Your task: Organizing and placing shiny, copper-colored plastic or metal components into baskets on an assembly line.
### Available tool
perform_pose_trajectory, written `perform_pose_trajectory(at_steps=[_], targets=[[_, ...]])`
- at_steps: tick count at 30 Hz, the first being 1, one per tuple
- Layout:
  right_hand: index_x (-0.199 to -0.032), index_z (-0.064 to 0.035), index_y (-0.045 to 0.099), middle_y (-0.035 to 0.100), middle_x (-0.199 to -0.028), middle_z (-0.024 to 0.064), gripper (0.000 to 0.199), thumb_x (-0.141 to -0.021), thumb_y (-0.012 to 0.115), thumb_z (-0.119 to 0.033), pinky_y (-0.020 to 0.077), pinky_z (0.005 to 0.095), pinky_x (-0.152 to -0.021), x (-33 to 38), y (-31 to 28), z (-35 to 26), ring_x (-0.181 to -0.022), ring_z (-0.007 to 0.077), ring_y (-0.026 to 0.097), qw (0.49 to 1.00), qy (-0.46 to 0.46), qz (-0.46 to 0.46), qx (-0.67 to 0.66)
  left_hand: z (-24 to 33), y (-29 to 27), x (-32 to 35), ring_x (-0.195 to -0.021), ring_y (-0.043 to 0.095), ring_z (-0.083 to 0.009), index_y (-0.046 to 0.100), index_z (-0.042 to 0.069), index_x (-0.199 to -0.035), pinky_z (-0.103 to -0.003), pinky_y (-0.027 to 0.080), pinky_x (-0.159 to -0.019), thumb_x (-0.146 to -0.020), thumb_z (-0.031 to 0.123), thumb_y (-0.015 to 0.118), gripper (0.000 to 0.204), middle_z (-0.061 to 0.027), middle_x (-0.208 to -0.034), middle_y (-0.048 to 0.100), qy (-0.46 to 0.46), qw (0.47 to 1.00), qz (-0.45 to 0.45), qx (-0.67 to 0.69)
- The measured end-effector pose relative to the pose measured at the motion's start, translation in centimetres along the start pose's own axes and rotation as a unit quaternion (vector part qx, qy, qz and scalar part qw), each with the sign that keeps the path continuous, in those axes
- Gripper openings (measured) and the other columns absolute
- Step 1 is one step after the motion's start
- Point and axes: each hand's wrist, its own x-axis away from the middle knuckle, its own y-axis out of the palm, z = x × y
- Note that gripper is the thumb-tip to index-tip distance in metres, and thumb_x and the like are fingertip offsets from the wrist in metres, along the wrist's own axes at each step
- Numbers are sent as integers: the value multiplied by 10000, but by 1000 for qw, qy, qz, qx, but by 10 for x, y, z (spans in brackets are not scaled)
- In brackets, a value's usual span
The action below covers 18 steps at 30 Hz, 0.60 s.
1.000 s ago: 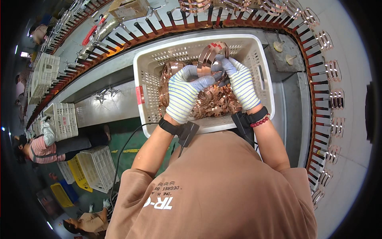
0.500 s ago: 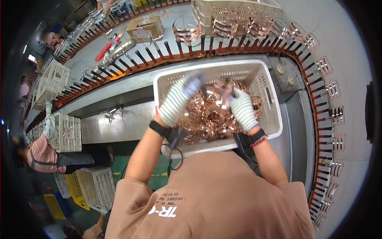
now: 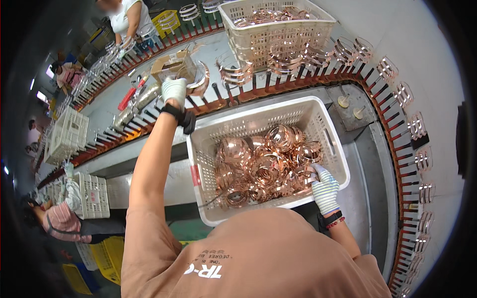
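My left hand [image 3: 174,91], in a white striped glove, reaches over the row of upright rods beyond the crate. Its fingers are closed at the edge of a curved copper-coloured banded ring frame [image 3: 200,82], which is tilted; the exact grip is partly hidden. My right hand [image 3: 326,190], gloved alike, is at the right front side of the white plastic crate [image 3: 268,110]. Its fingers close on a shiny copper-coloured ring piece [image 3: 309,174] at the edge of the heap. Several more copper-coloured rings [image 3: 268,166] lie tangled in the crate.
A curving rail of dark-tipped rods [image 3: 318,84] runs behind the crate and down the right, several bearing ring frames [image 3: 236,74]. Beyond stand another full crate [image 3: 276,44] and a cardboard box [image 3: 169,67]. Other people [image 3: 131,22] work at the left, near stacked crates [image 3: 93,196].
My left hand has moved from above the heap out to the rods at the upper left, with a ring frame. My right hand has moved down and right to the crate's side.
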Motion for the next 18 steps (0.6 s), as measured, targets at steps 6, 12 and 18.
perform_pose_trajectory(at_steps=[6, 12, 18], targets=[[-1162, -85, 689, 724, -1025, 145, 332, -846, 618, -12, 557, 404, -798, -21, -16, 17, -891, 318, 706, 999, 35, -15, 9, 111, 12, 53, -603, 581, -165, 609, 40, -1197, -329, 544, -600, -1003, 274, 607, 304, -24, -755, 612, 51, 863, -139, 483], [-1173, -107, 680, 724, -990, 152, 344, -833, 646, -67, 549, 434, -767, -19, -17, 30, -861, 343, 695, 1000, 0, 5, 10, 116, 74, 41, -944, 651, -220, 569, 73, -1286, -399, 583, -651, -977, 368, 583, 428, -100, -1104, 650, -118, 950, -220, 186], [-1182, -129, 678, 726, -979, 135, 347, -840, 640, -86, 549, 432, -783, -19, -15, 25, -863, 324, 696, 998, -52, -8, -24, 30, 33, -36, -736, 662, -242, 564, 49, -1309, -363, 509, -563, -893, -45, 509, 430, -119, -1008, 693, -122, 953, -189, 205]])
